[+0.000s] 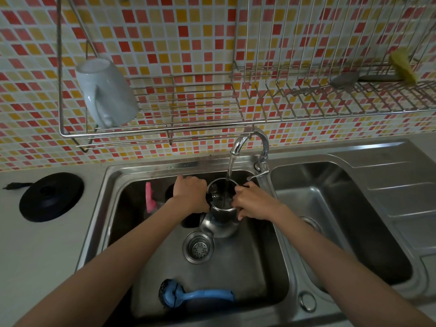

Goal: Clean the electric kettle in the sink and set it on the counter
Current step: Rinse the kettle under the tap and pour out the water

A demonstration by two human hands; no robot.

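Kettle (221, 217) of polished steel is held in the left basin of the double sink (141, 166), lid open, just behind the drain strainer (199, 248). The left hand (191, 195) is closed round the kettle's left side, where a dark part of its handle shows just under the knuckles. The right hand (253, 202) holds the opposite side, its fingers curled at the rim of the open mouth and the thumb down against the steel wall. Between the two hands a thin stream of water (229, 172) runs from the curved chrome faucet (250, 142) straight into the kettle's mouth. Just left of the left hand a pink object (150, 197) leans against the basin's back wall; what it is cannot be told. Nearer the person, on the basin floor, lies a blue scrub brush (197, 296), its dark bristled head to the left and its handle pointing right. The right basin (342, 220) lies beyond the faucet's lever. On the grey counter (35, 256) left of the sink rests the kettle's round black base (52, 197), with its plug (14, 185) lying beside it at the far left edge. Above, on the red, orange and cream mosaic wall (165, 43), hangs a wire dish rack (188, 109); a white mug (106, 90) lies tipped at its left end, and a yellow brush (404, 64) sits at the far right.
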